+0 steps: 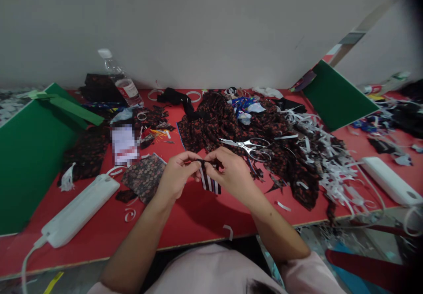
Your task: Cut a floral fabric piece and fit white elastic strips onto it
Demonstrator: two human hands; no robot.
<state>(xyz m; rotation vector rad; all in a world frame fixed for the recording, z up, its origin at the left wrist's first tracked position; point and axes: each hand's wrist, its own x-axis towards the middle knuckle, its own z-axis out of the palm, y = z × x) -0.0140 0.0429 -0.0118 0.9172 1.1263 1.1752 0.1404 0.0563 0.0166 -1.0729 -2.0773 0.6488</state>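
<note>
Both hands pinch a small striped cloth piece point(209, 180) above the red bench point(198, 214): left hand point(176, 175) and right hand point(231, 170) grip its top edge, which runs left-right between them, the rest hanging down.

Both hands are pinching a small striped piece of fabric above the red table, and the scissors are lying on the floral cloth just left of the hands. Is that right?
One detail is off. In the head view the scissors lie on the floral cloth to the right of the hands, not the left. The rest holds: left hand and right hand pinch the striped fabric piece above the red table.
</note>
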